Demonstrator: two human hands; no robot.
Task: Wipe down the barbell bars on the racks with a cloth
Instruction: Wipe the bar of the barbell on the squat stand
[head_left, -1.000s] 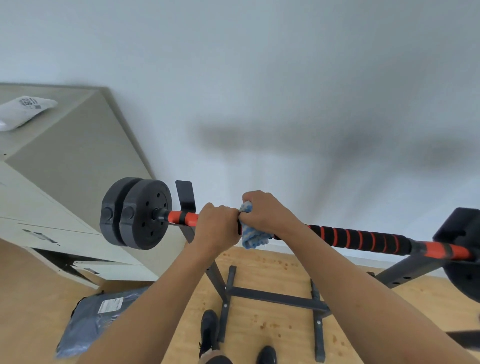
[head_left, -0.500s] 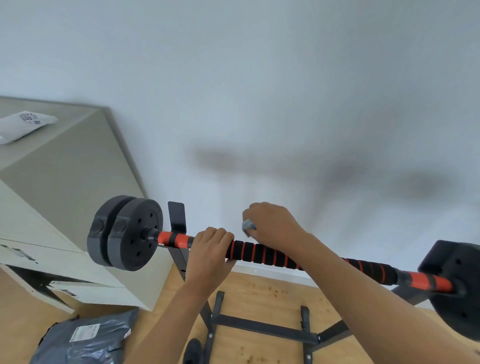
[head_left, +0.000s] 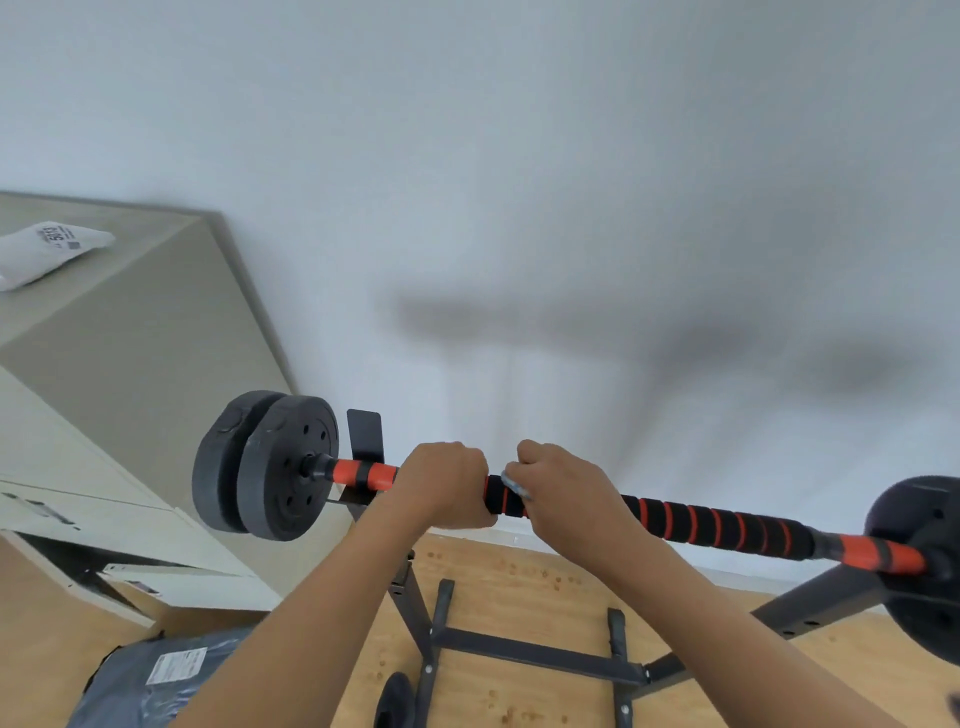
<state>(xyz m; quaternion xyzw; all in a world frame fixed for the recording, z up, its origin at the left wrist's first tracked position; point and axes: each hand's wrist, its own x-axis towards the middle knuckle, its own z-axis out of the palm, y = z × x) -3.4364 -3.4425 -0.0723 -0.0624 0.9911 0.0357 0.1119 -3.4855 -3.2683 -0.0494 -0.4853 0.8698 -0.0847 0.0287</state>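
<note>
A barbell bar with black and orange foam grip lies across a dark metal rack, black weight plates at its left end and another plate at the right. My left hand grips the bar near the left rack hook. Just to its right, my right hand wraps around the bar and holds a blue-white cloth against it; only a small edge of the cloth shows under the fingers.
A beige cabinet stands at the left with a white packet on top. A grey plastic parcel lies on the wooden floor below. The white wall is close behind the bar.
My right hand slid left along the bar with the cloth until it sits beside my left hand. The left hand kept its grip near the rack hook.
</note>
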